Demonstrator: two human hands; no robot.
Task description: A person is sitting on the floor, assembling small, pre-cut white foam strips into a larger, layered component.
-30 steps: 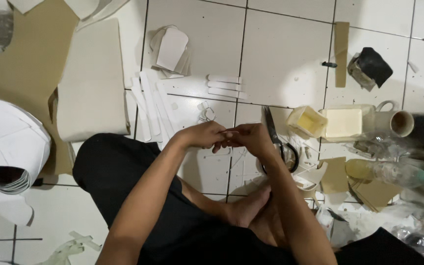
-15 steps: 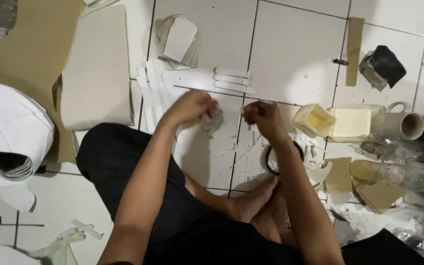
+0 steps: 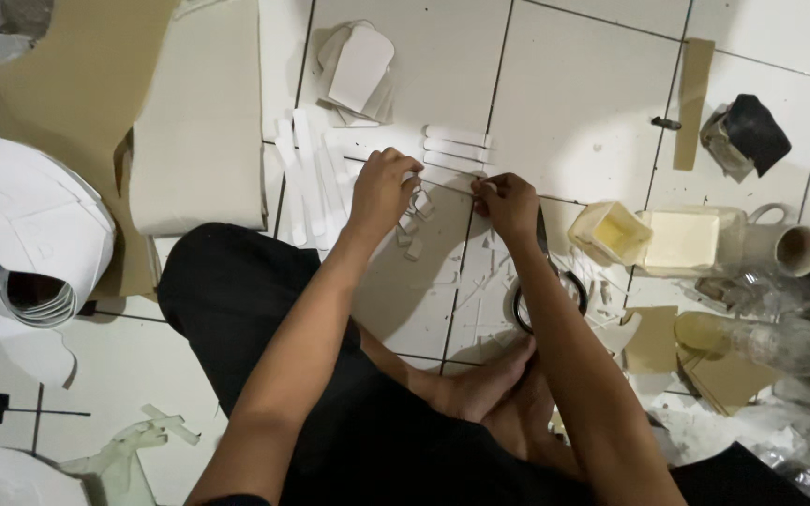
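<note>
Head view: the person sits on a white tiled floor (image 3: pixel 574 103) with legs folded, a bare foot (image 3: pixel 480 384) tucked in front of the black trousers. Both arms reach forward over the tiles.

The left hand (image 3: pixel 382 192) and the right hand (image 3: pixel 508 206) are near each other but apart, and each pinches 1 end of a thin white strip (image 3: pixel 447 180) stretched between them just above the floor. Both hands are closed on that strip, fingers curled down. It hangs just in front of a row of 3 short white strips (image 3: pixel 457 150) lying side by side on the tile. Small white offcuts (image 3: pixel 410 234) lie scattered just under the left hand.

To the left of the left hand lie several longer white strips (image 3: pixel 307 178), and beside them a large cream sheet (image 3: pixel 201 122) rests on a brown cardboard sheet (image 3: pixel 67 84). Above the hands is a small pile of rounded white cut shapes (image 3: pixel 360 67).

By the right forearm, scissors (image 3: pixel 546 272) with black loops lie on the floor, partly hidden by the arm. To the right stand a small yellow box (image 3: pixel 609 232), a pale square tub (image 3: pixel 682 239) and a cardboard tube (image 3: pixel 794 248)
</note>
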